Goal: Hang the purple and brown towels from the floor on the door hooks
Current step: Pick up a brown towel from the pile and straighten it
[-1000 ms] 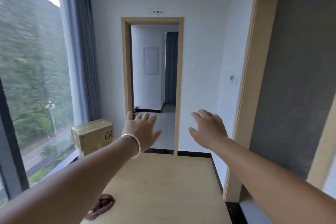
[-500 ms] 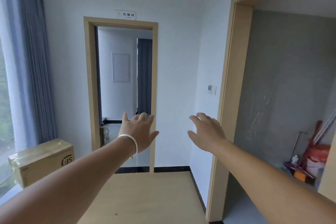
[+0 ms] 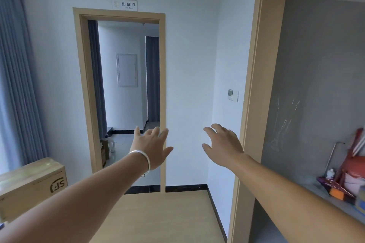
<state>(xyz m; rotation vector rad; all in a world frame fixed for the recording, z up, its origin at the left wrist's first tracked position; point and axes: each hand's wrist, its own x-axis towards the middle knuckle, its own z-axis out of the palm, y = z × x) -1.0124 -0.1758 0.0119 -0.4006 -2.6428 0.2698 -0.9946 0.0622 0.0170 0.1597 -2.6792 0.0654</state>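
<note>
1. Nearest, 2 bare forearms reach forward over a pale wooden tabletop (image 3: pixel 158 217) at the bottom of the view.
2. The left hand (image 3: pixel 152 147) is held up with fingers straight and spread, holding nothing; a silver bangle (image 3: pixel 142 158) circles its wrist.
3. The right hand (image 3: pixel 223 144) is also raised, fingers loosely spread and slightly bent, holding nothing and apart from the left hand.
4. At near left a cardboard box (image 3: pixel 29 185) with a printed logo sits beside a grey curtain (image 3: pixel 17 77).
5. At right, inside a wood-framed opening, cleaning supplies (image 3: pixel 347 177) stand against a grey wall.
6. Farther off, a wood-framed doorway (image 3: pixel 122 92) with a small sign (image 3: pixel 124 4) above it opens onto another room.
7. The purple and brown towels and the door hooks are out of view.
</note>
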